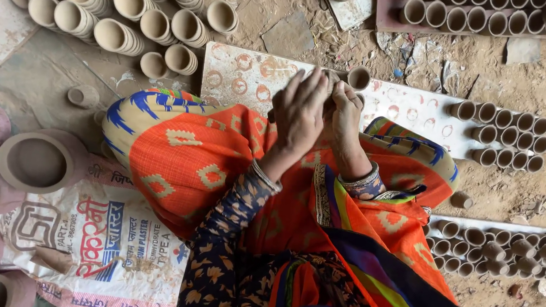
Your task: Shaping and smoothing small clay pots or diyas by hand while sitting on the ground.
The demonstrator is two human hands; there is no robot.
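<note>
My left hand (299,115) and my right hand (346,114) are pressed together around a small lump of clay (331,82), mostly hidden between the fingers, above my orange patterned lap. Just beyond the fingertips a small clay cup (358,77) stands on a white board (240,69) marked with round clay rings. Both wrists wear bangles.
Rows of small clay cups (507,136) lie on the board at right, with more on a lower board (496,249) and a far tray (475,18). Stacked clay cups (116,18) fill the upper left. Large round moulds (36,161) and a printed sack (97,238) lie at left.
</note>
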